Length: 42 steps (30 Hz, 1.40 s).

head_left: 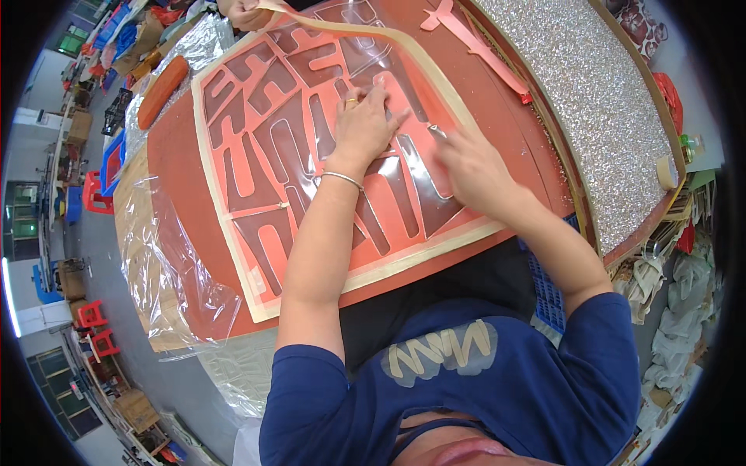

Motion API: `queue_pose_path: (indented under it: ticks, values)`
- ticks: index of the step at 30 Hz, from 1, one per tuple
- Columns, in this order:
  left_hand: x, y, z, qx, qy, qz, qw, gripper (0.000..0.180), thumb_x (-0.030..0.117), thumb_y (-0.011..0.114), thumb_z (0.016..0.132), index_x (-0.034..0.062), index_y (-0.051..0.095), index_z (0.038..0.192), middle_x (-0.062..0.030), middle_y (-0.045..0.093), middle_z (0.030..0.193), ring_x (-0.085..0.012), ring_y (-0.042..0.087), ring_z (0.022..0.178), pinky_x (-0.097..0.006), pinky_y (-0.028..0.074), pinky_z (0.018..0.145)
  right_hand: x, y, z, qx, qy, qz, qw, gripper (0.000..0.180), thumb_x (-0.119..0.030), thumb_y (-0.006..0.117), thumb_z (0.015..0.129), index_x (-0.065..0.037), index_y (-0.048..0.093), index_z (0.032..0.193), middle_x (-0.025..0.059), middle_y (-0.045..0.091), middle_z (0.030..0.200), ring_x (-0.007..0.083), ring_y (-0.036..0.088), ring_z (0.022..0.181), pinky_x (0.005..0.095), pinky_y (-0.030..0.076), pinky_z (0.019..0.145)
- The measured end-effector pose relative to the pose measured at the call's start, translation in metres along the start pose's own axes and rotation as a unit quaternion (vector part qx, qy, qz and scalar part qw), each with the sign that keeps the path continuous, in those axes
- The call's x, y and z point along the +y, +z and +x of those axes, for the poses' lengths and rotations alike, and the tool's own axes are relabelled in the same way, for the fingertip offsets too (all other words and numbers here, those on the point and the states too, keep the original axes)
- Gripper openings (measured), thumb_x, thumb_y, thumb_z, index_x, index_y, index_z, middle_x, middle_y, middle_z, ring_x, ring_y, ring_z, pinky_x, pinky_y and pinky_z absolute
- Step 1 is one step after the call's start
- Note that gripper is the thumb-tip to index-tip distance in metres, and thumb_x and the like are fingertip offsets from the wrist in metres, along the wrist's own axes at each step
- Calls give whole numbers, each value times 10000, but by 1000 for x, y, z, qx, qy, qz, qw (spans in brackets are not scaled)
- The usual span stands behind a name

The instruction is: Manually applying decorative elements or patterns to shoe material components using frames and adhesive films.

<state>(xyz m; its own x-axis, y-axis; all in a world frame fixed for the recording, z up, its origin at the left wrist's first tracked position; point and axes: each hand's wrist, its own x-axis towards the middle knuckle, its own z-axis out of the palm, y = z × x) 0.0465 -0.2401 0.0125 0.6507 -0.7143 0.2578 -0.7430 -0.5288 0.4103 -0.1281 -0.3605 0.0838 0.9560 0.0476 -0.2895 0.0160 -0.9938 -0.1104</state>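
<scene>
A large salmon-pink sheet [374, 196] with dark, glossy cut-out shapes and a cream border [388, 262] lies on the reddish-brown work surface [175, 167]. My left hand [364, 123] rests open on its middle, palm down, fingers spread over the shapes. To the right, my right hand [472, 167] is closed around a small metal-tipped tool [437, 133]. The tool's tip is just above or touching the sheet; I cannot tell which. Most of the tool is hidden in my blurred fingers. At the far edge, another person's hand [244, 13] holds the lifted cream border.
Clear plastic film [175, 272] hangs over the left table edge. An orange-brown roll [162, 92] lies at the far left. Pink offcuts [478, 46] lie at the far right, beside a raised glittery silver panel [575, 101] with a tape roll [666, 172] on it.
</scene>
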Motion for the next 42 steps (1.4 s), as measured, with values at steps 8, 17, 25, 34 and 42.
queue_pose_path:
  ticks: [8, 17, 25, 34, 42]
  values:
    - [-21, -6, 6, 57, -27, -207, 976, 308, 188, 575, 865, 45, 591, 1138, -65, 651, 978, -234, 534, 983, -362, 407, 855, 28, 31, 76, 316, -138, -2, 939, 336, -15, 536, 749, -21, 627, 1072, 75, 600, 1070, 235, 531, 1033, 359, 362, 940]
    - [-85, -212, -46, 246, 14, -849, 468, 190, 61, 529, 888, -36, 610, 1029, -137, 661, 975, -231, 643, 896, -345, 526, 801, 40, -10, 111, 153, -88, 38, 984, 124, -37, 555, 708, -70, 670, 676, 66, 638, 817, 223, 562, 939, 410, 409, 842]
    - [-32, -208, -90, 266, -83, -757, 591, 143, 108, 517, 902, -4, 602, 932, -100, 653, 842, -178, 636, 708, -328, 538, 667, 183, -27, 168, 248, 323, 39, 912, 388, -209, 626, 806, 10, 566, 1120, 215, 579, 1149, 381, 530, 1109, 430, 454, 936]
    - [60, -77, -112, -72, -237, -592, 767, 459, 304, 571, 913, -63, 509, 1182, -157, 602, 1116, -168, 618, 900, -279, 531, 746, 169, -58, 173, 282, 99, -150, 942, 223, -191, 574, 816, 0, 656, 898, 184, 655, 937, 320, 628, 863, 428, 492, 768]
    - [57, -82, -113, -19, -212, -639, 739, 519, 348, 508, 944, -90, 399, 1199, -227, 628, 998, -216, 654, 919, -291, 529, 695, -47, -66, 118, 1, -125, 602, 788, 406, -172, 671, 825, -11, 502, 1157, 24, 589, 784, 81, 552, 550, 228, 440, 425]
